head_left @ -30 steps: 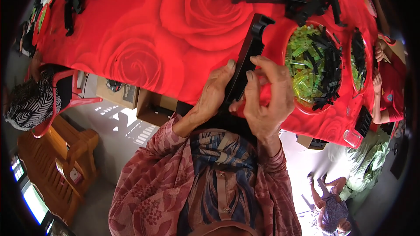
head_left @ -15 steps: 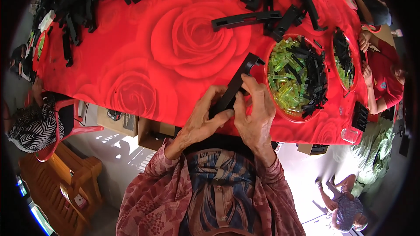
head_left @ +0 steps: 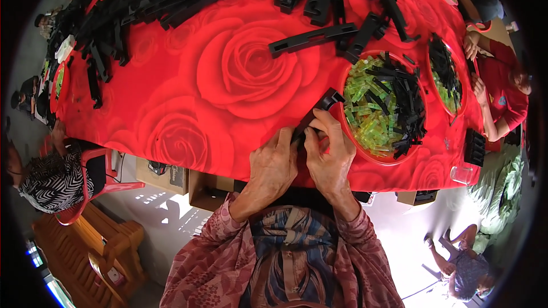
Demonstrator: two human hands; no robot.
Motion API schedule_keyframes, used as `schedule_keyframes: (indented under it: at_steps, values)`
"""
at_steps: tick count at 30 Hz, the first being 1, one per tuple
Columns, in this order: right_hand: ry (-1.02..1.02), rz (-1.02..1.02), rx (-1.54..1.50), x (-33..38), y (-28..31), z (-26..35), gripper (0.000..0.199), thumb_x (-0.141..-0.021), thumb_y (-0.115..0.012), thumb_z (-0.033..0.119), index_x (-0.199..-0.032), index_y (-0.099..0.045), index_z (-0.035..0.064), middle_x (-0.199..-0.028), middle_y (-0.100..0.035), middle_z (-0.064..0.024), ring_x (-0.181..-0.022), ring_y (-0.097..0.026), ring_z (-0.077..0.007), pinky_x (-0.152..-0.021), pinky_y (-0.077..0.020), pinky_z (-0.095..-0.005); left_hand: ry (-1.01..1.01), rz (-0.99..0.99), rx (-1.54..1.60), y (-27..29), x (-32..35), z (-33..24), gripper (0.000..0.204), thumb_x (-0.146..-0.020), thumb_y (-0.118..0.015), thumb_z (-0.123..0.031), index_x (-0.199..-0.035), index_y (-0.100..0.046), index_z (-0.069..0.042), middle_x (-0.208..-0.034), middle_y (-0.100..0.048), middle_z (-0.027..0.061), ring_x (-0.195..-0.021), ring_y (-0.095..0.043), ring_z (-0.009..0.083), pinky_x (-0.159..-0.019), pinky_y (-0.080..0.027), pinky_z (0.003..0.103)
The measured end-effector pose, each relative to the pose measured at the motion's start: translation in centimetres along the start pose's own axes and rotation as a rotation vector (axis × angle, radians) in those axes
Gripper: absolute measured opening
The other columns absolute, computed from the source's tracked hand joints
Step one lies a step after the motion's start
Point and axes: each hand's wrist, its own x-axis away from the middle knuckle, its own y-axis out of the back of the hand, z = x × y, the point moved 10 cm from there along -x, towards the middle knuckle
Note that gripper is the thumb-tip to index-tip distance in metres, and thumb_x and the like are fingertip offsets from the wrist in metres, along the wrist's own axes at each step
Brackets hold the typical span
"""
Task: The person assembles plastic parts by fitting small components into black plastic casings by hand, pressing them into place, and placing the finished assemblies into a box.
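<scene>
A long black plastic bar-shaped part [head_left: 326, 100] is held between my two hands just above the table's front edge, its far end tilted up to the right. My left hand [head_left: 275, 162] closes round its near portion, back of the hand upward, so the fingers cover much of the bar. With bent thumb and fingers, my right hand [head_left: 330, 145] grips the bar's right side near its middle. Right beside that hand stands a round red bowl [head_left: 345, 131] holding small yellow-green clear pieces [head_left: 368, 114] and small black pieces [head_left: 408, 105].
Similar black parts [head_left: 311, 39] lie loose at the far side, and a large heap [head_left: 154, 0] fills the far left. A second red bowl [head_left: 463, 88] stands to the right, near a person in red [head_left: 505, 91]. Cardboard boxes [head_left: 165, 178] sit below the table's left edge.
My left hand has rolled over so its back faces up and covers more of the bar. The bar's far end has dropped lower. The whole view has shifted slightly.
</scene>
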Motion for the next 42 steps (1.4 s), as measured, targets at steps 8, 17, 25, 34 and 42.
schedule_keyframes:
  at_steps: [8,17,25,34,42]
  values:
    - [0.007,-0.034,0.113,-0.4,0.4,-1.0,0.038,-0.078,-0.067,-0.007,-0.114,-0.062,0.0010,-0.083,-0.067,-0.0127,-0.071,-0.066,-0.0298,-0.062,-0.0521,-0.0383,-0.049,-0.003,-0.103,-0.8,-1.2,-0.6,0.024,-0.086,-0.060,-0.002,-0.108,-0.051,-0.001,-0.086,-0.064,0.0233,-0.072,-0.065,0.0439,-0.055,-0.049,0.051]
    - [-0.110,0.026,0.020,-1.2,-0.6,-3.0,0.039,-0.078,-0.064,-0.005,-0.116,-0.060,0.0025,-0.081,-0.064,-0.0109,-0.067,-0.065,-0.0299,-0.058,-0.0500,-0.0397,-0.060,-0.043,-0.172,-0.6,-2.7,-0.9,0.011,-0.086,-0.058,0.000,-0.094,-0.051,0.000,-0.083,-0.062,0.0232,-0.074,-0.065,0.0440,-0.056,-0.049,0.051]
    - [-0.174,0.067,-0.014,-1.0,-1.0,-2.7,0.039,-0.079,-0.065,-0.004,-0.117,-0.059,0.0023,-0.083,-0.066,-0.0108,-0.064,-0.065,-0.0280,-0.056,-0.0499,-0.0373,0.021,-0.126,-0.050,0.0,-2.2,-0.1,0.007,-0.091,-0.061,-0.007,-0.096,-0.060,-0.002,-0.085,-0.065,0.0204,-0.073,-0.065,0.0423,-0.056,-0.048,0.048]
    - [0.247,-0.318,0.093,-1.2,6.7,2.8,0.021,-0.095,-0.060,0.006,-0.113,-0.064,-0.0030,-0.111,-0.068,-0.0138,-0.096,-0.064,-0.0216,-0.083,-0.0515,-0.0331,0.112,-0.084,0.415,0.7,-1.8,3.1,0.010,-0.092,-0.064,-0.005,-0.099,-0.070,0.001,-0.070,-0.062,0.0152,-0.059,-0.055,0.0180,-0.058,-0.043,0.029]
    - [-0.688,0.036,-1.153,-2.9,-0.4,-6.0,0.041,-0.101,-0.052,0.033,-0.104,-0.062,-0.0066,-0.070,-0.056,-0.0052,-0.068,-0.054,-0.0167,-0.075,-0.0476,-0.0333,-0.091,0.072,0.367,-0.3,-1.0,0.3,0.012,-0.088,-0.068,-0.002,-0.099,-0.068,0.003,-0.079,-0.064,0.0165,-0.064,-0.060,0.0272,-0.058,-0.046,0.034]
